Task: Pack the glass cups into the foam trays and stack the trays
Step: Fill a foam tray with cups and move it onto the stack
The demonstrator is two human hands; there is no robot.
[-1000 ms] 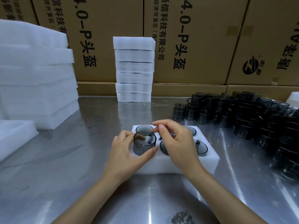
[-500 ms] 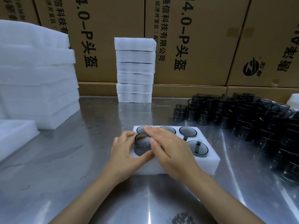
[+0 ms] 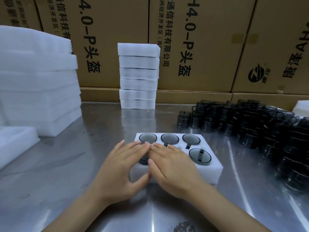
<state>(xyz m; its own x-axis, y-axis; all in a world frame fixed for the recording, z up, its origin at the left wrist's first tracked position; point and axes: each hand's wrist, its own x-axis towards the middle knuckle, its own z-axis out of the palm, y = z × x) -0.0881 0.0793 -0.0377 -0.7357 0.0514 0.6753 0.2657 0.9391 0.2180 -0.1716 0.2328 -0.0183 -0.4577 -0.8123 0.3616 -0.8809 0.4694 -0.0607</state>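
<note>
Glass cups (image 3: 199, 154) sit sunk in the pockets of a white foam tray (image 3: 215, 168) on the steel surface (image 3: 83, 164); four dark rims show plainly. Both hands lie flat over the tray's near-left part, fingers straight and together. Under the left hand (image 3: 122, 164), the grip flat and clasping nothing, a dark cup edge (image 3: 143, 161) peeks out. Beside it the right hand (image 3: 173, 166) presses down likewise, fingertips nearly meeting the left's. More loose cups (image 3: 250, 124) crowd the surface at right; stacked trays (image 3: 138, 76) stand behind.
</note>
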